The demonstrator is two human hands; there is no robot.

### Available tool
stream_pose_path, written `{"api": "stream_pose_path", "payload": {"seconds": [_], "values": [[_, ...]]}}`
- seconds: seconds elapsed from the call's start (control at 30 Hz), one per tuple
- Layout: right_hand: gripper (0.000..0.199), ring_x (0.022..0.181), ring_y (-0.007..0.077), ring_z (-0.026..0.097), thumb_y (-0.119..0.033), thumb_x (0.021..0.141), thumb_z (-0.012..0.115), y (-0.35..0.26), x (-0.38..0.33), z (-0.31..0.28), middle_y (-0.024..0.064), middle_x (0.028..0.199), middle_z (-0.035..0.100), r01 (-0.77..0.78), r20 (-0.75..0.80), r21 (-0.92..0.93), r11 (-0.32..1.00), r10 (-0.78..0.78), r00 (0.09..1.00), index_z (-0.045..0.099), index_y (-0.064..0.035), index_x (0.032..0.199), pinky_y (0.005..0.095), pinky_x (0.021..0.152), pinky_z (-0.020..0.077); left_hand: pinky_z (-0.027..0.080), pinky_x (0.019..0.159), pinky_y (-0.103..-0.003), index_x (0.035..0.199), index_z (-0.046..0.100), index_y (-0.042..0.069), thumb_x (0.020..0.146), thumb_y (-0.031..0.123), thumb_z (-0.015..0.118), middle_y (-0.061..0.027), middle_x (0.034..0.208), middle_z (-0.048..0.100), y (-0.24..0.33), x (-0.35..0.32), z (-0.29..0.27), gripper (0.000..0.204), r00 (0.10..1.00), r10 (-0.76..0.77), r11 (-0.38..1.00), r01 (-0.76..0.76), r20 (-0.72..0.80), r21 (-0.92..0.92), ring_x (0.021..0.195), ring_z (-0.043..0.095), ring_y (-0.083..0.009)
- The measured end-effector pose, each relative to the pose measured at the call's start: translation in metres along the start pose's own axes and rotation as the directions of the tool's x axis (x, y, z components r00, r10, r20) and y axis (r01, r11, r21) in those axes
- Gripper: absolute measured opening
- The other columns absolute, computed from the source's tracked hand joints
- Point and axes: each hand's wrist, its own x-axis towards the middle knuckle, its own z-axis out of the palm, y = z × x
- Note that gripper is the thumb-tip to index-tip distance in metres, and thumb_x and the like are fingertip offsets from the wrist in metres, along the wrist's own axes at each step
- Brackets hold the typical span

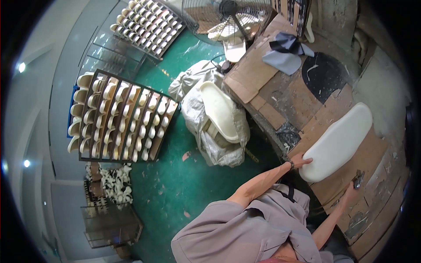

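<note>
A long white moulded piece, rounded at both ends and shaped rather like an oversized sole, lies over the cardboard-covered worktable. My left hand grips its near end at the edge, and a dark band circles that wrist. Just to the right of the piece, my right hand is closed around a small dark metal tool. The tool's exact kind cannot be made out. It points away from me, apart from the white piece.
Grey and dark cloths and a black round patch lie farther along the worktable. A fan stands beyond. To the left, a silvery sack bears another cream moulded piece. Racks hold many cream pieces.
</note>
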Motion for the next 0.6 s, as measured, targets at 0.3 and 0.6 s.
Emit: {"api": "stream_pose_path", "payload": {"seconds": [0.3, 0.6], "values": [[0.022, 0.058, 0.0152, 0.059, -0.015, 0.092, 0.061, -0.056, -0.185, -0.099, 0.0078, 0.082, 0.062, 0.090, 0.076, 0.045, 0.995, -0.093, 0.993, 0.062, 0.0043, 0.102, 0.0269, 0.051, 0.0505, 0.060, 0.071, -0.040, 0.138, 0.052, 0.005, 0.084, 0.063, 0.068, -0.0133, 0.119, 0.064, -0.053, -0.048, -0.046, 0.081, 0.954, -0.191, 0.980, 0.171, 0.233, 0.104, 0.097, 0.066, -0.0247], [0.067, 0.097, 0.0137, 0.062, 0.003, 0.088, 0.054, -0.207, -0.341, -0.123, 0.0100, 0.112, 0.066, 0.240, 0.141, 0.191, 0.952, -0.268, 0.953, 0.038, -0.0048, 0.152, 0.0218, 0.065, 0.0508, 0.052, 0.073, -0.043, 0.094, 0.072, 0.000, 0.087, 0.058, 0.062, -0.0176, 0.085, 0.071, -0.247, -0.113, -0.177, 0.059, 0.910, -0.402, 0.669, 0.366, -0.099, 0.647, 0.076, 0.068, -0.0303]]}}
